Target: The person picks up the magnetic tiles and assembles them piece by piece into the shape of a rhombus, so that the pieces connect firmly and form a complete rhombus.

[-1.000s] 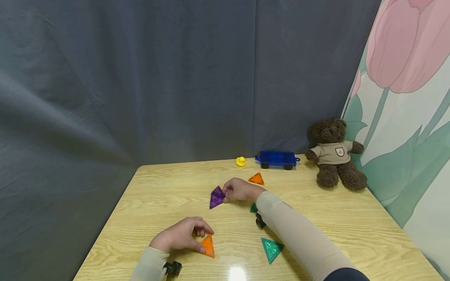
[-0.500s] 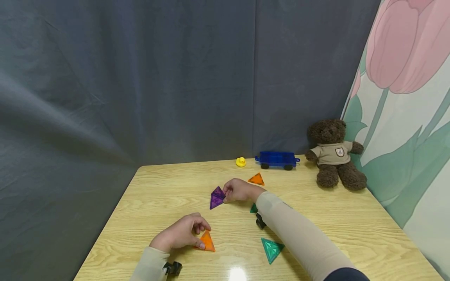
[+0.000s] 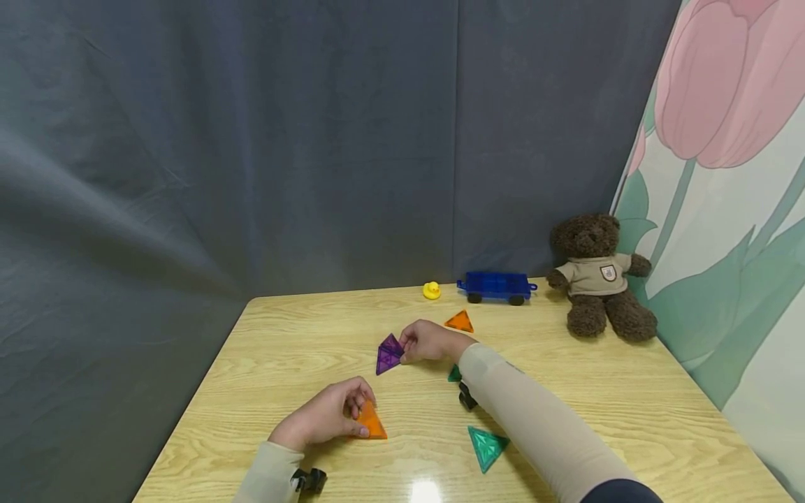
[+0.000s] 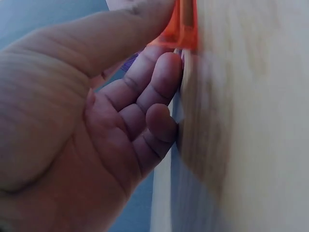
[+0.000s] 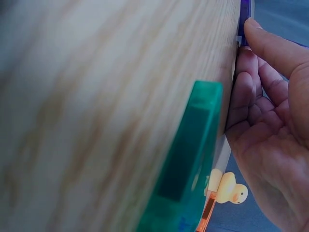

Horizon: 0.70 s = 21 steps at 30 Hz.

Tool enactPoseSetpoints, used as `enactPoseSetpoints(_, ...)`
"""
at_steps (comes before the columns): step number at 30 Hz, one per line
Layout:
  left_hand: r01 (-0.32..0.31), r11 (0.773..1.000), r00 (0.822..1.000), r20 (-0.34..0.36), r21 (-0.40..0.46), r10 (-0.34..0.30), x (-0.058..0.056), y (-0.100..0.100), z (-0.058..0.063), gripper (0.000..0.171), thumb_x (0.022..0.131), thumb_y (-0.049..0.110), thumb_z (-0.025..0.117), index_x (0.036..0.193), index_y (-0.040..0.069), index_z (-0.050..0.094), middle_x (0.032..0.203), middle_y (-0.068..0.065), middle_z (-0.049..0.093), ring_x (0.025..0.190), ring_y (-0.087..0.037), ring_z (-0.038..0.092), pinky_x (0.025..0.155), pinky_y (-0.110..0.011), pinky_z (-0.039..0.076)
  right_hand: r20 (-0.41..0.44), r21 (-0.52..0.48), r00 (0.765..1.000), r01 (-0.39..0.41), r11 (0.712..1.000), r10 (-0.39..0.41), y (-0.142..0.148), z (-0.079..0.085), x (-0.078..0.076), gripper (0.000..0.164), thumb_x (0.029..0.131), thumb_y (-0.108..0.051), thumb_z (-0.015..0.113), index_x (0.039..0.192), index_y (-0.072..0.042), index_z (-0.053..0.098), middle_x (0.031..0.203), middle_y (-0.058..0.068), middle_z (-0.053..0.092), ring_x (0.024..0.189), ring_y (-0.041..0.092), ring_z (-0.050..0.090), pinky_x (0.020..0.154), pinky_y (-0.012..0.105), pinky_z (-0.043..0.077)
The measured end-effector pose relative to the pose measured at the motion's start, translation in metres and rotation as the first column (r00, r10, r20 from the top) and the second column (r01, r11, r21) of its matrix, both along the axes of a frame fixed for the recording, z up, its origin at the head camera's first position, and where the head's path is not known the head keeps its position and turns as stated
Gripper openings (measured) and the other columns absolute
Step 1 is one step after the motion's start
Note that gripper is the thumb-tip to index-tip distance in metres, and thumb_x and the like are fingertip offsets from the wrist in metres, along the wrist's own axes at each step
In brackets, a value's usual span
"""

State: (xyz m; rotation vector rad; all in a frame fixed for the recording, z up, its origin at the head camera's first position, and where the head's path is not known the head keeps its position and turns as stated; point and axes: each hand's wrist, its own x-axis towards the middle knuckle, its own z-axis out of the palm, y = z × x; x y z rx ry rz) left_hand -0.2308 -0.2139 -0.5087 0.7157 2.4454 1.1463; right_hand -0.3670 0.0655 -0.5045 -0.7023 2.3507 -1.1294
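In the head view my left hand (image 3: 323, 413) pinches an orange triangular magnetic tile (image 3: 372, 423) between thumb and fingers, close over the near part of the table. The left wrist view shows the thumb against the orange tile (image 4: 187, 30), with the other fingers curled by the tabletop. Farther off, my right hand (image 3: 432, 341) holds the right corner of purple triangular magnetic tiles (image 3: 387, 359), two of which appear joined along an edge. From the right wrist, the thumb presses on the purple tile (image 5: 245, 10); the fingertips behind it are partly hidden.
A green triangular tile (image 3: 487, 447) lies near the right forearm; another green tile (image 3: 454, 373) is partly hidden under the wrist. Behind the right hand lies an orange tile (image 3: 460, 321). A yellow duck (image 3: 431, 290), blue wagon (image 3: 497, 286) and teddy bear (image 3: 594, 276) line the back.
My left hand has shifted the orange tile slightly away from me and turned it, so its lower edge now runs level. My right hand stays in place on the purple tiles.
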Motion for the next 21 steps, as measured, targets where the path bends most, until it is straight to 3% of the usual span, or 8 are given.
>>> enactPoseSetpoints(7,-0.053,0.999,0.995,-0.09,-0.009,0.051,-0.0018,-0.0011,0.0006,0.038,0.094,0.01,0.08,0.122,0.02,0.058,0.097,0.0,0.061,0.084,-0.014,0.058,0.074,-0.027,0.051,-0.012,0.01,1.0,0.0,1.0,0.0,0.0004,0.0006,-0.0004,0.015,0.089,-0.014,0.086,0.094,-0.01,0.072,0.081,-0.001,0.064,0.075,0.013,0.055,0.071,0.028,0.048)
enactPoseSetpoints(15,-0.069,0.997,0.992,-0.101,0.036,0.072,-0.0047,-0.0021,-0.0016,0.038,0.097,0.002,0.072,0.13,0.015,0.059,0.108,-0.001,0.061,0.089,-0.017,0.06,0.075,-0.028,0.051,0.015,-0.007,1.0,0.021,1.0,-0.021,0.0,0.0,-0.001,0.015,0.088,-0.013,0.086,0.094,-0.011,0.073,0.079,-0.001,0.064,0.074,0.013,0.055,0.069,0.027,0.047)
enactPoseSetpoints(21,-0.148,0.984,0.977,-0.138,0.094,0.16,-0.0067,-0.0034,-0.0046,0.04,0.1,0.001,0.068,0.136,0.013,0.058,0.113,-0.003,0.057,0.096,-0.018,0.06,0.08,-0.029,0.053,0.025,-0.023,1.0,0.019,1.0,-0.018,-0.0004,-0.0004,-0.0003,0.015,0.088,-0.011,0.086,0.094,-0.01,0.072,0.079,-0.001,0.062,0.073,0.013,0.054,0.067,0.027,0.046)
